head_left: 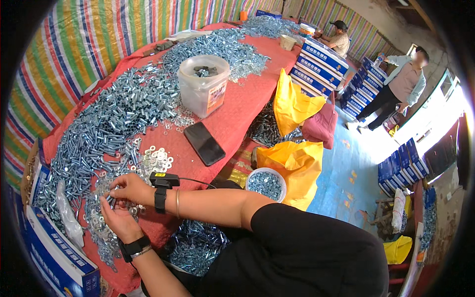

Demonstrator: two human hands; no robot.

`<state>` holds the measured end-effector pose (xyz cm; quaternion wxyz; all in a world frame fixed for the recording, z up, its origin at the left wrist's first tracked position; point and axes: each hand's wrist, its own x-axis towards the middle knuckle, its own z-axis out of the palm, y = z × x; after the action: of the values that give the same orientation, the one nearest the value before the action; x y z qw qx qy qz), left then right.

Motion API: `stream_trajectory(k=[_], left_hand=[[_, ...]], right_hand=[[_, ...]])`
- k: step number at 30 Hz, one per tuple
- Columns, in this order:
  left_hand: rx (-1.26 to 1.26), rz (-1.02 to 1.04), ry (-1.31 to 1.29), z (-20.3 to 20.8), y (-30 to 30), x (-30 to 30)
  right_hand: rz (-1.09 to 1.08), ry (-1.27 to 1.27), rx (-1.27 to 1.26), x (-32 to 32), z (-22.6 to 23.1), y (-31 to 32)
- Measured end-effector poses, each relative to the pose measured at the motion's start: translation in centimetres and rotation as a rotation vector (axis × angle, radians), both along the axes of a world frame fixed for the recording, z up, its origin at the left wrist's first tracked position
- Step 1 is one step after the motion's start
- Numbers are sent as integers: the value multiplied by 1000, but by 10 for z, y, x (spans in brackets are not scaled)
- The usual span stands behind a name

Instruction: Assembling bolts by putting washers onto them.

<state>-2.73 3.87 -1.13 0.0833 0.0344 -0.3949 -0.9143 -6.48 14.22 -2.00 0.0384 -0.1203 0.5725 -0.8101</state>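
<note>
At the lower left of the red-covered table, my two hands meet above the fasteners. My right hand pinches a small bluish metal bolt, partly covered by the fingers. Just below, my left hand is turned palm up, its fingertips closed at the same bolt. Flat washers lie beyond my right hand, and more washers are spread beside my left. A big heap of bolts and metal sleeves stretches away along the table. Past my right wrist lies a black phone.
A clear plastic bucket stands on the table. Blue boxes sit at the near left; others are stacked at the far end. Below the edge are a white bucket of fasteners and yellow sacks. Two people are farther off.
</note>
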Motion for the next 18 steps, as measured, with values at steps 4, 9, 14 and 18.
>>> stream_trajectory(k=[4, 9, 14, 18], left_hand=[[-9, 58, -70, -16, -22, -4], [108, 48, -150, -15, -17, -2], [120, -4, -247, -16, -27, 2], [94, -58, -260, -9, -15, 1]], right_hand=[[26, -64, 40, 13, 14, -11], [-6, 25, 13, 13, 13, -16], [-39, 71, 38, 13, 16, -19], [-85, 127, 100, 1, 9, -10]])
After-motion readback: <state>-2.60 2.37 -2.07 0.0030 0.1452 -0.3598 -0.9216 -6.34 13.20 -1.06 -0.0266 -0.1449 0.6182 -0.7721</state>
